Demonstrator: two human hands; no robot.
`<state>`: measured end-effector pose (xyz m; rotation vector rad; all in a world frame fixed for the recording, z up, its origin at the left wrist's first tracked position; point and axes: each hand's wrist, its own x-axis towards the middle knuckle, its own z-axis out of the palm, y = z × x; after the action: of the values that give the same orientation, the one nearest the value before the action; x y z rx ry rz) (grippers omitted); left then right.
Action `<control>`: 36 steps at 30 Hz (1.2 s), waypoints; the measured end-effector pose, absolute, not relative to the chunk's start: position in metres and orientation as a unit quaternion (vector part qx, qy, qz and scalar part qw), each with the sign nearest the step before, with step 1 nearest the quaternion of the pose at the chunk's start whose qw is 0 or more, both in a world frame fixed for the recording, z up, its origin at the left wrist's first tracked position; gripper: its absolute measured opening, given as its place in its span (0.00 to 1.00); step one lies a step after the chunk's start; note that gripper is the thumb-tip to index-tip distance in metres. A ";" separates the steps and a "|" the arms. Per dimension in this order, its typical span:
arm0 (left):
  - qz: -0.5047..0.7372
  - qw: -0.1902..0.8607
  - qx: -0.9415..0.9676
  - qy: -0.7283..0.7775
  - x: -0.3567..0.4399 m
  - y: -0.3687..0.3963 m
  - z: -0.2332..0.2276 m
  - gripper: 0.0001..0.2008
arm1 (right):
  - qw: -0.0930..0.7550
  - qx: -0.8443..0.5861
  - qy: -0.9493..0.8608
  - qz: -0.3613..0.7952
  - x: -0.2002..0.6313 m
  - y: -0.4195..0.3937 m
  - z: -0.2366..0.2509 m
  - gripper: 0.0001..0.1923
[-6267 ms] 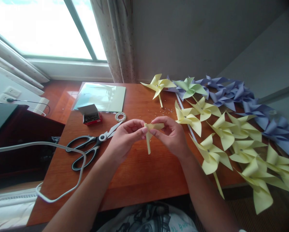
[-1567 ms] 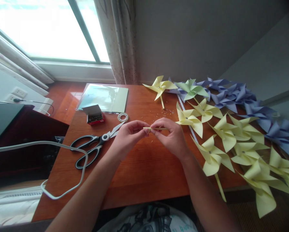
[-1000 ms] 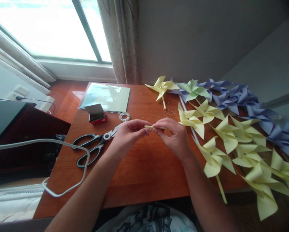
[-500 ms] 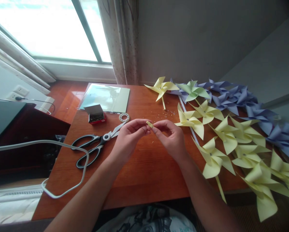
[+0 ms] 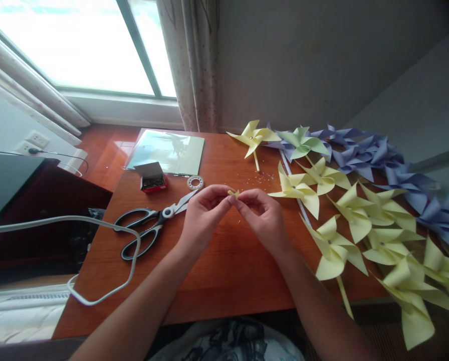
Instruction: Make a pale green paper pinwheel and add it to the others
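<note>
Left hand: the left hand [image 5: 204, 213] is over the middle of the desk [image 5: 217, 271], thumb and fingertips pinched together on one end of a small yellow paper [image 5: 233, 193].
Right hand: the right hand [image 5: 264, 216] meets it from the other side, fingertips clamped on the same paper; the two hands touch at the tips.
Paper: folded small, held just above the desk top, near the centre and a little toward the far edge.
Left side: scissors [image 5: 149, 228] lie just beside the left hand, blades pointing at a tape roll [image 5: 195, 182]; a small box [image 5: 152, 177] and a green sheet [image 5: 168, 152] sit toward the far left corner.
Cable: a white cable [image 5: 107, 240] loops over the left edge onto the desk, close to the scissors' handles.
Right side: yellow pinwheels [image 5: 360, 220] crowd the right half up to the near right corner, some hanging past the edge; purple pinwheels [image 5: 378, 158] line the wall behind them.
Far edge: one yellow pinwheel [image 5: 252, 136] and small scraps [image 5: 260, 176] lie between the hands and the wall.
Open room: bare wood lies between the forearms and along the near edge.
</note>
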<state>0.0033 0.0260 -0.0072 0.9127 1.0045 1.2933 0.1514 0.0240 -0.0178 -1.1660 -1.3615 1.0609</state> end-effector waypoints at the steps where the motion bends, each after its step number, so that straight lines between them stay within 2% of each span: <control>1: 0.556 0.584 0.399 0.436 0.004 0.025 -0.007 0.10 | 0.503 -0.481 -0.581 0.422 0.151 0.024 -0.019 0.08; 4: 0.552 0.567 0.423 0.442 0.006 0.022 -0.007 0.11 | 0.499 -0.465 -0.612 0.399 0.151 0.026 -0.020 0.09; 10: 0.544 0.547 0.442 0.457 0.007 0.024 0.000 0.12 | 0.506 -0.464 -0.541 0.485 0.153 0.026 -0.017 0.11; 20: 0.539 0.623 0.400 0.400 0.006 0.025 -0.001 0.16 | 0.509 -0.428 -0.509 0.547 0.158 0.028 -0.012 0.09; 26: 0.517 0.646 0.428 0.364 0.006 0.025 0.006 0.11 | 0.491 -0.390 -0.501 0.597 0.166 0.031 -0.008 0.09; 31: 0.516 0.649 0.442 0.344 0.005 0.024 0.004 0.10 | 0.486 -0.347 -0.539 0.594 0.173 0.032 -0.003 0.06; 36: 0.511 0.663 0.424 0.345 0.005 0.026 0.002 0.11 | 0.478 -0.365 -0.578 0.551 0.173 0.033 -0.006 0.08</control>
<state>0.0051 0.0258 0.0015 0.9576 0.7801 1.1550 0.1729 0.0328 -0.0063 -0.8921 -1.4121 1.3449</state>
